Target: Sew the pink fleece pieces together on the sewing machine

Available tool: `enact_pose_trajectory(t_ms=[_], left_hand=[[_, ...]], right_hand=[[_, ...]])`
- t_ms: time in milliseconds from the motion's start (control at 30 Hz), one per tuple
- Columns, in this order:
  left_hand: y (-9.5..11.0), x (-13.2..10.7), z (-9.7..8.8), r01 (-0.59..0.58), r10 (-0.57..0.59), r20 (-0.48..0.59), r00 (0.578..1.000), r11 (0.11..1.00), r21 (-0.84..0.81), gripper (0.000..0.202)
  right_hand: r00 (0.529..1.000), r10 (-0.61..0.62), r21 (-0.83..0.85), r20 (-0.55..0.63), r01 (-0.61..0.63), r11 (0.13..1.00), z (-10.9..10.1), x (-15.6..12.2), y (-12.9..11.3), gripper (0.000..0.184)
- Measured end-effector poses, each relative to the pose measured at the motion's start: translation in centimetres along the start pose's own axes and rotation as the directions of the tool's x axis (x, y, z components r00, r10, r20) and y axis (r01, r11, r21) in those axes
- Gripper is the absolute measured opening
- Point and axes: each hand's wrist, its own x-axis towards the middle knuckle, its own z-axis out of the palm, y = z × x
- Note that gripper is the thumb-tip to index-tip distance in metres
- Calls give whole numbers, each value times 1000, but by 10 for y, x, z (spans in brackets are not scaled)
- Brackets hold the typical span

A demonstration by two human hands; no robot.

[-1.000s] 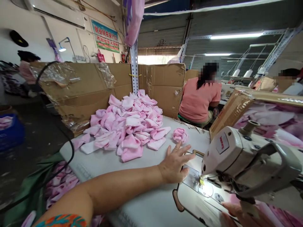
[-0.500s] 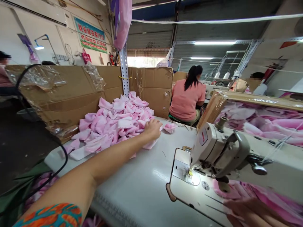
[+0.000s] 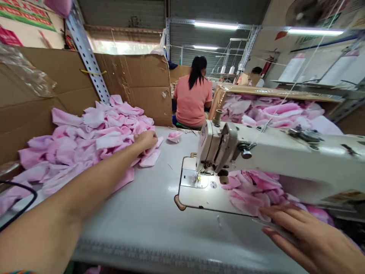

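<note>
Left hand [image 3: 145,140] curled over soft pink fabric scraps [image 3: 94,140]; right hand [image 3: 310,239] spread flat beside sewing machine [image 3: 228,152].

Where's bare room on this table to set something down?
Bare tabletop lies between the left hand and the sewing machine, running down to the near edge. It's crowded at the pink fabric pile under that hand, and under the machine's arm, where pink cloth reaches the right hand.

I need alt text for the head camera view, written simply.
At a sewing machine, the left hand rests on a heap of pink fabric pieces, and the right hand lies beside pink cloth under the machine's arm. A co-worker in a peach shirt sits beyond, back turned.
</note>
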Motion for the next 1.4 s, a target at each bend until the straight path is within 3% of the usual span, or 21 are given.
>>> enact_pose_trajectory(t_ms=[133, 233, 333, 500, 633, 667, 700, 767, 800, 833, 900, 1000, 1067, 1167, 1267, 1333, 1400], left_hand=[[5, -4, 7, -7, 7, -62, 998, 1000, 6, 26], [8, -6, 13, -6, 5, -122, 993, 1000, -9, 21], [8, -10, 11, -30, 18, -209, 978, 998, -55, 26], [23, -33, -8, -133, 60, -465, 884, 983, -126, 24], [38, -74, -8, -324, 213, -534, 818, 938, -121, 21], [39, -86, -2, -476, 349, -549, 759, 873, -104, 21], [39, -99, 4, -621, 489, -554, 674, 781, -66, 18], [39, -123, 18, -821, 743, -443, 502, 571, 28, 13], [39, -134, 24, -864, 804, -392, 447, 501, 44, 11], [40, -144, 28, -881, 823, -370, 432, 473, 23, 8], [48, -162, 32, -880, 800, -377, 467, 464, -104, 14], [68, -184, 28, -833, 751, -405, 522, 346, -432, 26], [81, -193, 27, -727, 742, -331, 582, 294, -621, 34], [91, -198, 33, -563, 746, -183, 640, 293, -773, 14], [88, -195, 41, -357, 703, -4, 711, 356, -864, 17], [81, -191, 44, -298, 658, 35, 752, 386, -873, 21], [75, -187, 45, -309, 617, 16, 787, 417, -855, 24]], right_hand=[[995, 83, -85, 50, -79, 993, 18, 28, -10, 21], [964, 212, -56, 159, -206, 977, 30, 58, -14, 34], [943, 269, -44, 196, -266, 963, 38, 80, -11, 41], [946, 278, -24, 166, -278, 960, 47, 94, -2, 22], [962, 248, 19, 114, -252, 968, 47, 87, 3, 16], [965, 248, 24, 89, -251, 968, 46, 83, 5, 18], [970, 238, 36, 51, -239, 970, 44, 78, 5, 21], [975, 212, 108, -67, -204, 973, 38, 67, 3, 24], [969, 208, 175, -135, -183, 967, 35, 63, 0, 25], [955, 229, 263, -187, -176, 949, 32, 59, -4, 24], [925, 337, 472, -175, -222, 853, 26, 54, -19, 20], [875, 476, 730, 85, -380, 568, 22, 57, -44, 19], [859, 470, 811, 203, -416, 410, 23, 62, -59, 25], [861, 400, 848, 314, -444, 290, 31, 69, -72, 28], [868, 340, 832, 363, -466, 302, 44, 68, -74, 28], [901, 276, 803, 336, -427, 417, 52, 63, -68, 29], [945, 203, 724, 256, -327, 608, 57, 56, -58, 29]])
